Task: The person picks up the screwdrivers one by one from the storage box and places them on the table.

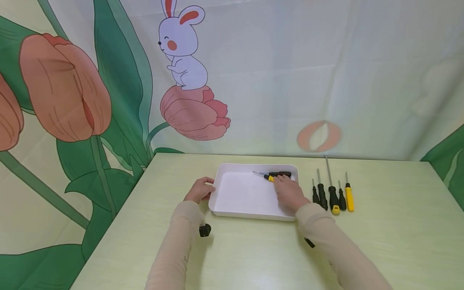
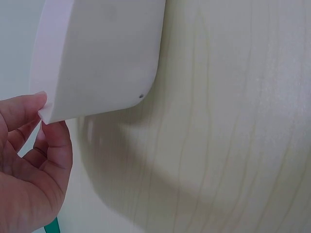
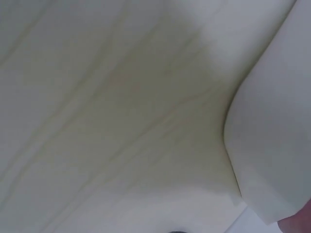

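Note:
A white tray lies on the table. My left hand is at its left side; in the left wrist view, the thumb and fingers of that hand pinch the rim of the tray. Inside the tray at the back right is a dark-handled screwdriver. Just in front of it, my right hand holds a yellow-and-black screwdriver by its handle, most of which the hand hides. The right wrist view catches only the tray's outer wall and a bit of finger.
To the right of the tray several screwdrivers stand in a row, among them a long one with a black and yellow handle and a yellow one. The pale wooden table meets a printed curtain at the back.

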{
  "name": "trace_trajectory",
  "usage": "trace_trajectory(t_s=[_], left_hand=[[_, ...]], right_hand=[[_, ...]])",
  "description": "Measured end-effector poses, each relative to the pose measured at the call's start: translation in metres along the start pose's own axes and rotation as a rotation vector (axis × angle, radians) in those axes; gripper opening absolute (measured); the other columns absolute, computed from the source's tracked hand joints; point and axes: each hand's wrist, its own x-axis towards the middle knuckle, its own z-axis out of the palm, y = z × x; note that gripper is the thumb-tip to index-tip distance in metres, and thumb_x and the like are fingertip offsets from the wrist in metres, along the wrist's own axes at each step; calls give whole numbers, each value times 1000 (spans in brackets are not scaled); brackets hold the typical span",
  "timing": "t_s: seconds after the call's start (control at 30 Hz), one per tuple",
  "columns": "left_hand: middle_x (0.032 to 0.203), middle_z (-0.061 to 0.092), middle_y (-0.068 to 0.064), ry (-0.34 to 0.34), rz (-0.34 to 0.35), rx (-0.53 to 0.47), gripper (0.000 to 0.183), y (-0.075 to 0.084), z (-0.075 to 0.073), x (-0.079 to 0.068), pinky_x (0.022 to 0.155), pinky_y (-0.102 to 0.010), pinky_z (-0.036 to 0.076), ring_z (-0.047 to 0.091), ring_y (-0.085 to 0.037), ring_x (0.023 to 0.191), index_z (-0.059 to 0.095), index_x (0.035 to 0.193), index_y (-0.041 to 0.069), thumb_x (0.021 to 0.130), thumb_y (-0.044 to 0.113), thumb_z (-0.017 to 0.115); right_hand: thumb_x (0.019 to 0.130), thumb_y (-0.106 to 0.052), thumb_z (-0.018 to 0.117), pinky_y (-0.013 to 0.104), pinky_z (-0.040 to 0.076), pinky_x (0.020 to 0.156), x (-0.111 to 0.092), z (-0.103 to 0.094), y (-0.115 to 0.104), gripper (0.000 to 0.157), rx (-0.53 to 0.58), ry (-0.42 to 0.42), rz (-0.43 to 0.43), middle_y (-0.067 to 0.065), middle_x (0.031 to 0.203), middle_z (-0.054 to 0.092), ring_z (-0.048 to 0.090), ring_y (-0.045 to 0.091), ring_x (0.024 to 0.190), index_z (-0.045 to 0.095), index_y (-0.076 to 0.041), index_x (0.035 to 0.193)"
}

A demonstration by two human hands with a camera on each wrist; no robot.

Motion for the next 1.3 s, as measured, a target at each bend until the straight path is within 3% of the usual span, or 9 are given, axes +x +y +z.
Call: trace_trajectory(t_s=[0.3,0.57,0.97,1.3], left_hand=[[101,55,-12,-2,7,2,26,-1,0,2,59,-22,43,52,-17,75,51,111,6,85,7,53],[99,54,-11,0,-5,-13,26,-1,1,2,57,-22,42,51,-17,73,51,111,7,85,7,53],[105,53,-12,3,-27,-24,28,3,0,-2,58,-22,41,51,-18,75,51,113,7,85,6,53],[98,54,-11,11,-17,-11,25,1,0,-1,57,-24,41,50,-17,70,52,110,7,85,6,53]], right_hand=[[84,-6,54,43,41,90,1,4,-2,34,-97,140,-34,14,119,54,47,30,112,52,1,117],[83,-6,53,42,44,83,0,7,-7,27,-93,219,-16,14,110,57,49,30,103,56,0,110],[83,-4,53,40,46,80,0,12,-13,30,54,182,86,14,100,54,50,28,92,53,-1,113],[77,-3,60,41,46,80,5,16,-5,39,76,133,105,15,100,55,53,28,88,53,-1,116]])
